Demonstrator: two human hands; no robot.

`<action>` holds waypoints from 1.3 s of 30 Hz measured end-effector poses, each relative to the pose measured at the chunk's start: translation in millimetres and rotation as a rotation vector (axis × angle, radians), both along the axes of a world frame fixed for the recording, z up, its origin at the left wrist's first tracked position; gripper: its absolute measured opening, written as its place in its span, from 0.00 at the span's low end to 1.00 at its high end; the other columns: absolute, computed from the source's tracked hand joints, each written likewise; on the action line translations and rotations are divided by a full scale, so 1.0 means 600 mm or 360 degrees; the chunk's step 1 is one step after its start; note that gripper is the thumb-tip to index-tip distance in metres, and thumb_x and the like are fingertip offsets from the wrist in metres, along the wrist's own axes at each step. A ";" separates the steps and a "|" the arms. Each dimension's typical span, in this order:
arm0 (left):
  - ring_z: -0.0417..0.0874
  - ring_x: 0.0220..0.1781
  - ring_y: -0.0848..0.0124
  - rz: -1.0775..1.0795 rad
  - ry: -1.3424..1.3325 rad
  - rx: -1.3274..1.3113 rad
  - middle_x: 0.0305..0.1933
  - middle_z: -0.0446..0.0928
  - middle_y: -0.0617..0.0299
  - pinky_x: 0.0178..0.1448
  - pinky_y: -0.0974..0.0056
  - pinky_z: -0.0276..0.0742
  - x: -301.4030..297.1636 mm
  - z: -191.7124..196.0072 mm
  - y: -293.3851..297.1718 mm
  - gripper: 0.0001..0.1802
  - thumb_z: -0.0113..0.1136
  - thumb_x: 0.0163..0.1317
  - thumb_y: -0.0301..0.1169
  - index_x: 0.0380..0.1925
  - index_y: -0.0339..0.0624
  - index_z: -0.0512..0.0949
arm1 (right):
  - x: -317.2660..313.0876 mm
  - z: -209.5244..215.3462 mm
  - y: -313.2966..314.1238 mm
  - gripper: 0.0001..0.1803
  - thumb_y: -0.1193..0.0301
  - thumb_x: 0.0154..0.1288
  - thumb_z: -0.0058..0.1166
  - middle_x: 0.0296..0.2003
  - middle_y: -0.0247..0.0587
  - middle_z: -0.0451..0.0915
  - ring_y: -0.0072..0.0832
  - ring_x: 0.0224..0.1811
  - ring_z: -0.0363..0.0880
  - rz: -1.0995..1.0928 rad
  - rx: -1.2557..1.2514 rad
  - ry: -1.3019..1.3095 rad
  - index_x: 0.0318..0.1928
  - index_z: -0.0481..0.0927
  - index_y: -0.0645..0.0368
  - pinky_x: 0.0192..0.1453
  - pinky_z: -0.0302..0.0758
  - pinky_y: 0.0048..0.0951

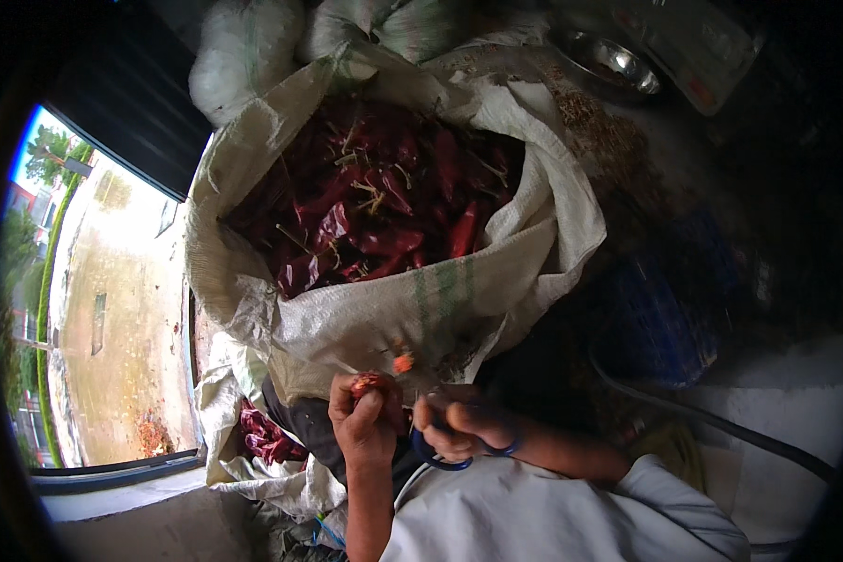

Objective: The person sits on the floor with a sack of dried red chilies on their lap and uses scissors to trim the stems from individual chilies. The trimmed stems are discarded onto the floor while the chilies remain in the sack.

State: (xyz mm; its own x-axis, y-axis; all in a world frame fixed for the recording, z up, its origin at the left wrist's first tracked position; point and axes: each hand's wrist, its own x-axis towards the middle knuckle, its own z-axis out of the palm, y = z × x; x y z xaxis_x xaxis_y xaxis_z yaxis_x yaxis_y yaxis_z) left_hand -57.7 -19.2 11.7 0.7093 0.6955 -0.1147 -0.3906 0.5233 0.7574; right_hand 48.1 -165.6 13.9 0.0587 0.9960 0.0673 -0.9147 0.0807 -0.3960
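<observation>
Dark red dried chili peppers (pixel 375 206) with pale stems fill a large white woven sack (pixel 347 323), whose mouth gapes in front of me. My left hand (pixel 359 423) is closed round a red dried chili (pixel 375 382) just below the sack's near side. Close by on the right, my right hand (pixel 468 426) grips scissors (pixel 428 456) by their blue handles. The scissor blades are blurred, so I cannot tell how far apart they are. A small orange-red piece (pixel 403 362) shows, smeared, just above and between my hands.
A smaller white sack (pixel 220 468) with more dried chilies (pixel 267 436) stands at the lower left, beside a window (pixel 122 309). Full white sacks (pixel 248 56) sit at the back. A metal bowl (pixel 618 66) lies far right, with a blue crate (pixel 665 318) and dark hose (pixel 721 421) nearer.
</observation>
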 end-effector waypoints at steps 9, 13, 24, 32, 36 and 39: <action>0.82 0.42 0.63 -0.0032 0.0000 0.0734 0.49 0.78 0.49 0.37 0.66 0.79 0.000 0.118 0.102 0.23 0.53 0.56 0.15 0.53 0.42 0.68 | 0.018 -0.022 -0.021 0.29 0.50 0.68 0.58 0.25 0.30 0.69 0.15 0.23 0.63 -0.0264 -0.0289 -0.0619 0.54 0.70 0.61 0.28 0.62 0.20; 0.80 0.40 0.69 0.0317 0.0878 0.1654 0.39 0.77 0.56 0.42 0.67 0.75 0.062 0.172 0.152 0.30 0.60 0.51 0.14 0.57 0.42 0.76 | 0.016 -0.019 -0.009 0.27 0.53 0.68 0.59 0.26 0.26 0.68 0.13 0.24 0.61 -0.0094 -0.0410 -0.0615 0.55 0.70 0.60 0.29 0.61 0.19; 0.79 0.44 0.50 0.0251 0.1586 0.2999 0.38 0.79 0.51 0.48 0.49 0.74 0.125 0.165 0.238 0.11 0.65 0.53 0.29 0.37 0.42 0.80 | 0.019 0.001 -0.006 0.24 0.50 0.69 0.59 0.27 0.24 0.68 0.13 0.25 0.62 -0.0392 -0.0347 -0.1029 0.51 0.73 0.57 0.30 0.62 0.19; 0.79 0.39 0.54 0.0929 0.0982 0.2773 0.36 0.79 0.54 0.43 0.55 0.75 0.054 0.172 0.154 0.06 0.59 0.57 0.18 0.33 0.39 0.75 | 0.018 0.008 0.005 0.16 0.61 0.71 0.56 0.28 0.27 0.72 0.14 0.27 0.66 -0.0243 -0.0536 -0.0589 0.50 0.73 0.57 0.32 0.66 0.19; 0.81 0.42 0.55 0.0485 0.0563 0.2922 0.40 0.80 0.54 0.43 0.54 0.76 0.024 0.145 0.059 0.09 0.61 0.52 0.20 0.34 0.41 0.74 | 0.020 0.023 0.015 0.13 0.67 0.71 0.55 0.30 0.33 0.76 0.15 0.29 0.71 -0.0579 -0.0386 -0.0697 0.50 0.72 0.60 0.34 0.70 0.19; 0.82 0.42 0.58 0.0142 0.0360 0.3121 0.45 0.81 0.58 0.43 0.55 0.77 0.021 0.126 0.016 0.15 0.66 0.45 0.24 0.35 0.42 0.76 | 0.031 0.048 0.020 0.14 0.70 0.67 0.62 0.35 0.30 0.77 0.15 0.35 0.77 -0.0575 -0.0442 -0.0806 0.48 0.73 0.58 0.36 0.74 0.19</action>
